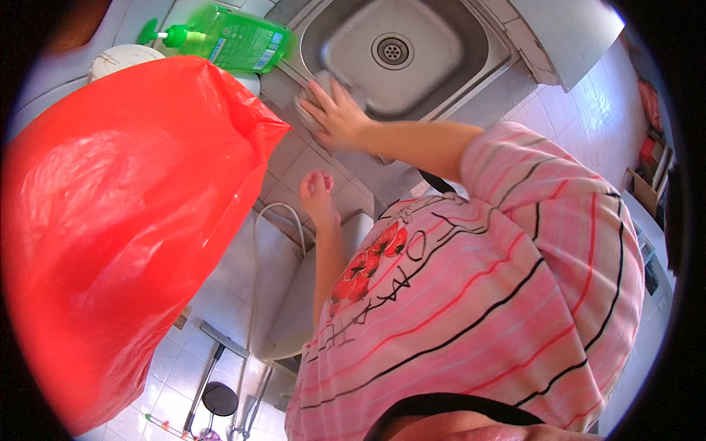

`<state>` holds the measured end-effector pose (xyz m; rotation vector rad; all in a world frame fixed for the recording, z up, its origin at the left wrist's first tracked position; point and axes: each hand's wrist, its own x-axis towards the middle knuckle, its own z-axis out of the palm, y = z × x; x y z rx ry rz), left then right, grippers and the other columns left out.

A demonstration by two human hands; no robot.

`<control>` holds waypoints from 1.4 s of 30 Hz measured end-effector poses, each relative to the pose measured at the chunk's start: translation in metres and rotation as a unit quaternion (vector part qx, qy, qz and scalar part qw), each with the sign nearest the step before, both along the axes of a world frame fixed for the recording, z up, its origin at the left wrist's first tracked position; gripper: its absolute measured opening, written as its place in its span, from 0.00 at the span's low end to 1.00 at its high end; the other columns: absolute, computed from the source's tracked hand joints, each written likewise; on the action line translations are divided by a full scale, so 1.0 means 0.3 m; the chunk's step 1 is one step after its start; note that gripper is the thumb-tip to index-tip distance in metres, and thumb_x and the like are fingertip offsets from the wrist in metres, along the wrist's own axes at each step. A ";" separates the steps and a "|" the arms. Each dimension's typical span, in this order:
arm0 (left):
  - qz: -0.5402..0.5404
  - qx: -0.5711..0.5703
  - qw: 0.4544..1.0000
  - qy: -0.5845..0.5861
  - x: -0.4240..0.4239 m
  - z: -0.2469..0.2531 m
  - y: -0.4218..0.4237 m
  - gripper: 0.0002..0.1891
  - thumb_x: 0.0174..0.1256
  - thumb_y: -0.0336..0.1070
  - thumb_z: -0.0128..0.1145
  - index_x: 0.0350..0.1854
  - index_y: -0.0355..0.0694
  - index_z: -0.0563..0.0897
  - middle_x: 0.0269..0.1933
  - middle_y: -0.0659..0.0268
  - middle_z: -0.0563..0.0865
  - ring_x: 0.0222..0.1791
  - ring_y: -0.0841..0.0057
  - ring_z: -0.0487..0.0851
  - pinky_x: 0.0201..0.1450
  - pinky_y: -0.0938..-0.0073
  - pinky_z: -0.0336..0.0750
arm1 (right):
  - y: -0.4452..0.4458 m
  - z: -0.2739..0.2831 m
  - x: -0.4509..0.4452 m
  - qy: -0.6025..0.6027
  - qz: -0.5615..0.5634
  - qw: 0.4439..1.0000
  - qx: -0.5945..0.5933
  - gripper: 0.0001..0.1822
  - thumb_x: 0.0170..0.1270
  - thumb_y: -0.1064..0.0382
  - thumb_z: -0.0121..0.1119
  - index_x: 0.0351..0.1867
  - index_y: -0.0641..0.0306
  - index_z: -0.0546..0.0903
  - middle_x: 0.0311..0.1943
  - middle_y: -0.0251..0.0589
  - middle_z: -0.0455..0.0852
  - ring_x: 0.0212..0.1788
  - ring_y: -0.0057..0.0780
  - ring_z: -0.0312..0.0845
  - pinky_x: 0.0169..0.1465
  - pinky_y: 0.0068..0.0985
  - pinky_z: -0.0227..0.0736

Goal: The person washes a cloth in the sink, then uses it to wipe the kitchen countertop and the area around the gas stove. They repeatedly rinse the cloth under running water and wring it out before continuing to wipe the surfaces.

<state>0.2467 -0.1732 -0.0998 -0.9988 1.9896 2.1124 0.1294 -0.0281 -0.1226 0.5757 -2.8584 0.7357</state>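
Note:
My right hand is spread flat over a greyish, blurred cloth at the near left corner of a stainless steel sink. Below it, close to my body, my left hand is held up with curled fingers and nothing visible in it. A large red plastic bag fills the left side, its gathered tip pointing at my hands. Behind the bag lies a green pump bottle bearing writing, beside a round white lid or container.
Beyond the sink, a pale cabinet or panel juts in at upper right. A white hose runs down beside a pale box-like fixture. A long-handled squeegee or mop and a round black utensil are by the tiles at lower left.

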 end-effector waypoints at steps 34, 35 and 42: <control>-0.227 -0.608 0.738 0.185 -0.350 0.109 0.200 0.25 0.63 0.40 0.53 0.57 0.28 0.68 0.63 0.43 0.67 0.64 0.47 0.63 0.65 0.49 0.57 | 0.718 0.104 -0.855 0.085 0.017 0.990 0.114 0.41 0.52 0.33 0.57 0.64 0.52 0.69 0.67 0.42 0.65 0.70 0.45 0.54 0.73 0.42 0.44; -0.228 -0.610 0.736 0.182 -0.347 0.111 0.196 0.25 0.63 0.40 0.53 0.57 0.28 0.68 0.63 0.43 0.67 0.64 0.47 0.63 0.65 0.49 0.57 | 0.763 0.082 -0.850 0.109 -0.021 0.987 0.115 0.40 0.53 0.34 0.56 0.65 0.52 0.67 0.67 0.42 0.64 0.71 0.46 0.52 0.73 0.43 0.42; -0.231 -0.620 0.727 0.182 -0.347 0.100 0.186 0.25 0.64 0.43 0.52 0.57 0.29 0.69 0.63 0.44 0.67 0.63 0.47 0.63 0.65 0.49 0.58 | 0.833 0.133 -0.664 0.051 -0.088 0.947 0.305 0.42 0.55 0.45 0.57 0.70 0.56 0.59 0.72 0.42 0.53 0.75 0.42 0.42 0.75 0.39 0.35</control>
